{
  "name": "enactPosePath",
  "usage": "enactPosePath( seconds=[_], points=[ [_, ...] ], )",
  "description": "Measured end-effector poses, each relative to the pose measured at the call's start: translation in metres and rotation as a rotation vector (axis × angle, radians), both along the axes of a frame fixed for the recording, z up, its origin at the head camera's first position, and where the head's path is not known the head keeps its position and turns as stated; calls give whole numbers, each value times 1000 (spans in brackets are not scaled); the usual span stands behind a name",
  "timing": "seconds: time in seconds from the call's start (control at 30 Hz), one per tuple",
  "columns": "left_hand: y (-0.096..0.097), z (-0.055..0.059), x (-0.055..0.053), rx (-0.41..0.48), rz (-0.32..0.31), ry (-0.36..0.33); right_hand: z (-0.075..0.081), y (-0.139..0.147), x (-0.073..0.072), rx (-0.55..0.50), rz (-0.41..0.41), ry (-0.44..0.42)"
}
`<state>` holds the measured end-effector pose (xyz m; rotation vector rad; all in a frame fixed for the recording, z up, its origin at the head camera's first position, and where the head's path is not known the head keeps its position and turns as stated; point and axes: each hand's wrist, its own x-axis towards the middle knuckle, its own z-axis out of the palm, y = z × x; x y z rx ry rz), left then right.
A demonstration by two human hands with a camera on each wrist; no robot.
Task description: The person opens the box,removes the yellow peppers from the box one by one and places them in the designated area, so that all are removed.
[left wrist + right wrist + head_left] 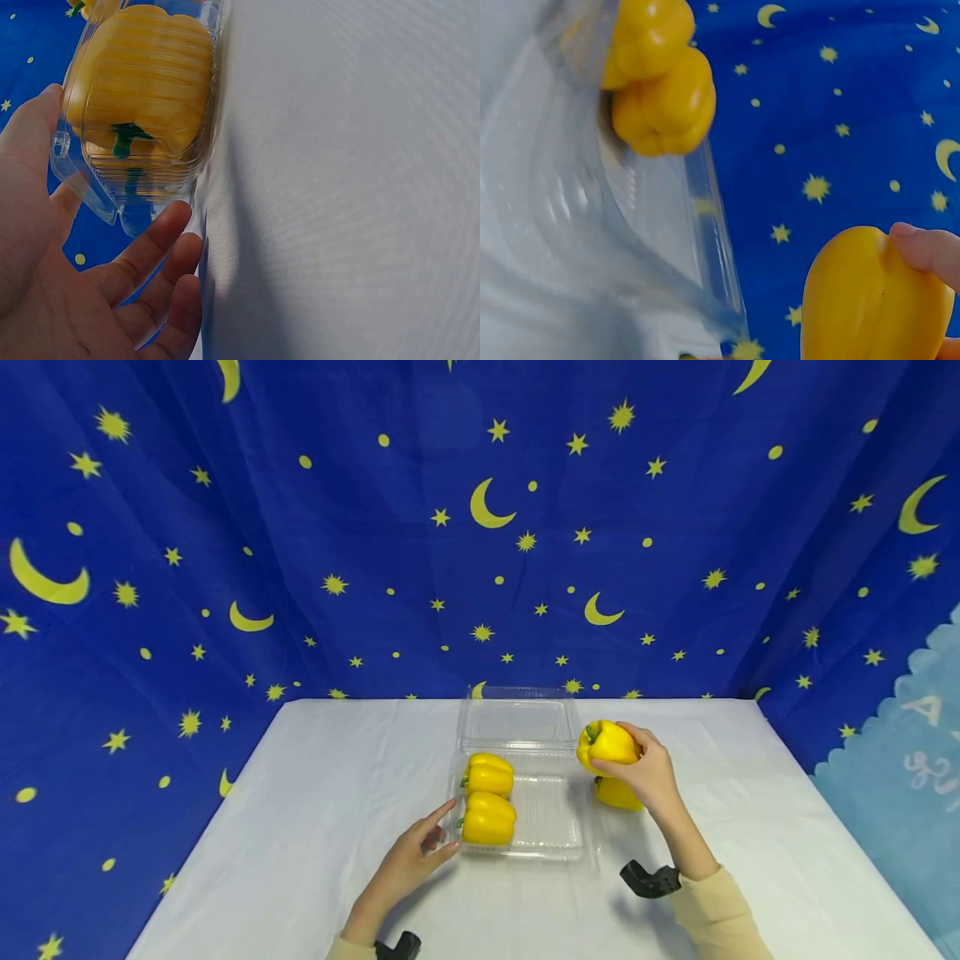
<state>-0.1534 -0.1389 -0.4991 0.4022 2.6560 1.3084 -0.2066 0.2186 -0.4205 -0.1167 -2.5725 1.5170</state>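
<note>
My right hand (651,770) grips a yellow bell pepper (611,745) between thumb and fingers, raised beside the right edge of a clear plastic clamshell box (551,814). Below that hand another yellow bell pepper (619,793) lies on the table, partly covered by the hand. Two more yellow bell peppers (489,818) sit in the left half of the box, one behind the other, green stems to the left. At the box's left side is my left hand (408,856), thumb and fingers spread; in the left wrist view its fingertips (176,217) are right at the box wall.
The box's clear lid (517,720) stands open toward the back of the white-covered table (315,793). A blue curtain (375,527) with yellow moons and stars rises behind and at the sides. Light blue cloth (892,793) hangs at the right.
</note>
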Motion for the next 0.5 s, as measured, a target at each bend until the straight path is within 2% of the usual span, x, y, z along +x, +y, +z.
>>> enactPosePath(
  seconds=[0.2, 0.5],
  points=[
    [1, -1, -3, 5, 4, 13, 5, 19, 4, -1, -35, -13],
    [0, 1, 1, 5, -3, 4, 2, 43, 10, -5, -86, -45]
  ],
)
